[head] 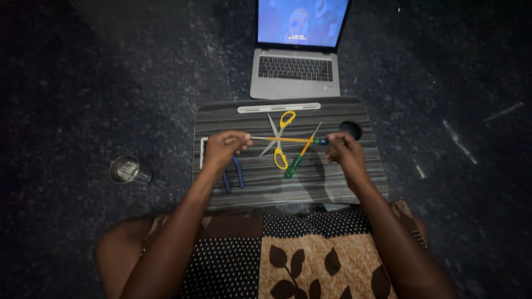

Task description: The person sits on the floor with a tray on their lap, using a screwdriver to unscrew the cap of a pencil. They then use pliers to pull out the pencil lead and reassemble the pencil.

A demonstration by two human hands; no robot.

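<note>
While a yellow screwdriver (pixel 288 139) is gripped at both ends by the left hand (pixel 224 148) and right hand (pixel 344 154), it is held above the scissors (pixel 280 139); a steady hold is needed.

An orange-handled screwdriver (pixel 288 139) lies level above the tray, one end in each hand, crossing the scissors.

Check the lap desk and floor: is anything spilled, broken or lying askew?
Nothing spilled or broken. The yellow-handled scissors lie open on the striped lap desk, with a green-handled screwdriver slanted beside them. A clear drinking glass lies on the dark floor, apparently tipped.
</note>
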